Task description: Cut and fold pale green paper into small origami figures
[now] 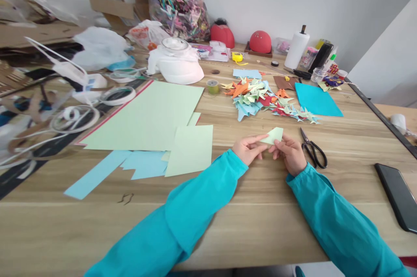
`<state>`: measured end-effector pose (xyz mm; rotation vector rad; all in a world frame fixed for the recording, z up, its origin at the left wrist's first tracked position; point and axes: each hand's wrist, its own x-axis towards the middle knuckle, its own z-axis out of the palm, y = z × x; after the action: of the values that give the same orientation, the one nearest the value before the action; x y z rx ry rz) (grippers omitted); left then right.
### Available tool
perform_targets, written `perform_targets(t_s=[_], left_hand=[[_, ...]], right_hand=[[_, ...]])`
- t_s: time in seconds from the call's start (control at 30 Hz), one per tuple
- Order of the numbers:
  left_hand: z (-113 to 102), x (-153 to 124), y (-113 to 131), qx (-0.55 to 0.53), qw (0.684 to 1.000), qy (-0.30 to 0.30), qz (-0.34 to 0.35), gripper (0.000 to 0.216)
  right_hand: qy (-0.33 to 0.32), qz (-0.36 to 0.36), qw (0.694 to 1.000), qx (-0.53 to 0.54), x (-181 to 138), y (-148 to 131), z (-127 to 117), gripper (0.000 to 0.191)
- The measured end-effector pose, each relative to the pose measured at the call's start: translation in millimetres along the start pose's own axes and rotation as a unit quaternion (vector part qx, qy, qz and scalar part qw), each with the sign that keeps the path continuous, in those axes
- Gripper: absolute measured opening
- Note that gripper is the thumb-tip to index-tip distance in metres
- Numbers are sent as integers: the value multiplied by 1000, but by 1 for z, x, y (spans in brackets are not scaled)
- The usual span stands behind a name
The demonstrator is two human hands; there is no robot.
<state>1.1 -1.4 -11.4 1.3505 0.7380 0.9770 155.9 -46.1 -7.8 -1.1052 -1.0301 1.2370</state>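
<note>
A small folded piece of pale green paper [274, 135] is held between my two hands above the wooden table. My left hand [248, 148] pinches its left end between thumb and fingers. On its lower right side, my right hand [289, 152] grips it with the thumb in front. Black-handled scissors [313, 150] lie just right of my right hand, with the blades pointing away from me. Beyond my hands is a heap of folded paper pieces [257, 94] in green, orange, red and blue.
Large pale green sheets [146, 116] and blue paper strips [97, 175] lie to the left. A turquoise sheet [318, 99] is at the back right, a black phone [399, 196] at the right. White cables [74, 118] and a white cap [179, 66] crowd the left and back.
</note>
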Motion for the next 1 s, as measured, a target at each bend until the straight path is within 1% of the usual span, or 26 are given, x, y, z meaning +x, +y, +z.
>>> perform_targets(t_s=[0.13,0.2,0.23,0.27,0.37,0.43,0.53,0.8,0.87,1.0], left_hand=[[0,-1,-7,39,999,18,24,27],[-1,0,-8,50,998,22,10,26],[-1,0,-8,51,998,21,0,27],[-2,0,-7,49,999,20,-9,28],[-1,0,-3,25,999,25,-30,31],[0,0,0,5,999,34,-38,36],[1,0,2,-15,998,40,-35,41],[2,-1,5,-31,998,31,-36,39],[2,-1,6,-27,998,33,-39,38],[2,-2,6,-16,998,40,-44,37]], right_hand=[[14,16,1000,7,-1,-2,1,70],[22,11,1000,9,-2,-3,2,75],[23,6,1000,11,-2,-3,2,71],[22,1,1000,13,-2,-3,3,64],[14,-15,1000,5,-3,-2,3,34],[10,-29,1000,-8,-3,-2,4,26],[6,-42,999,-10,-3,-2,4,24],[10,-54,998,0,-3,-2,4,29],[16,-48,999,-6,-3,-3,4,31],[45,-30,998,-22,-3,-4,6,27]])
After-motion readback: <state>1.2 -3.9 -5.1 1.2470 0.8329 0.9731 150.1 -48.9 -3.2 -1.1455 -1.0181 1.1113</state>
